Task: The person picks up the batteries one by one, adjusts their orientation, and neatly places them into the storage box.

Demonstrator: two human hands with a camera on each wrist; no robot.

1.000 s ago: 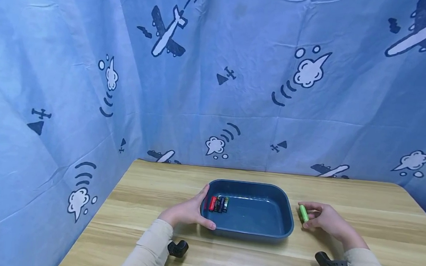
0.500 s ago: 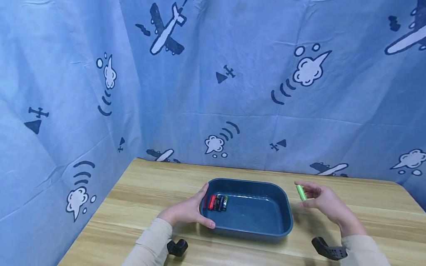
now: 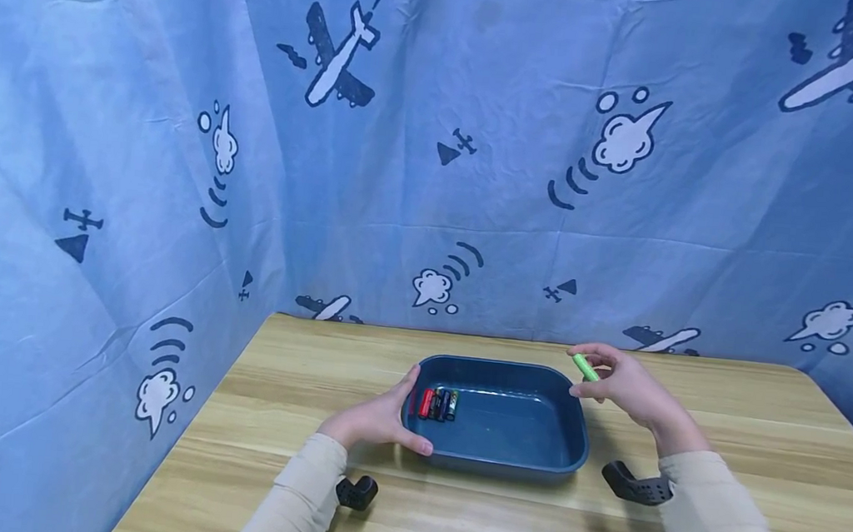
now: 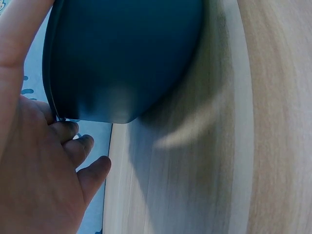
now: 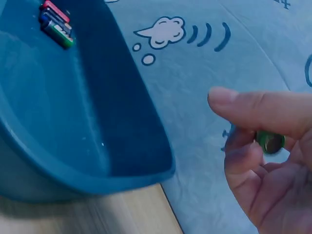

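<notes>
A dark blue plastic tray (image 3: 504,431) lies on the table, with several batteries (image 3: 442,405) side by side at its left end: red, dark and greenish ones. My left hand (image 3: 377,417) grips the tray's left end, thumb at the front rim and index finger at the back corner; the other fingers (image 4: 80,146) curl below the rim in the left wrist view. My right hand (image 3: 627,386) holds a light green battery (image 3: 586,367) in the air by the tray's back right corner. In the right wrist view, this battery's end (image 5: 271,142) shows between thumb and fingers.
A wooden table (image 3: 300,348) carries the tray. Behind it and on the left hangs a blue curtain (image 3: 374,170) printed with planes and clouds. A black wrist mount (image 3: 356,493) sits by the left sleeve and another black wrist mount (image 3: 635,484) by the right.
My right hand has lifted the light green battery off the table right of the tray and carried it back and left to the tray's back right corner. The left hand stays put.
</notes>
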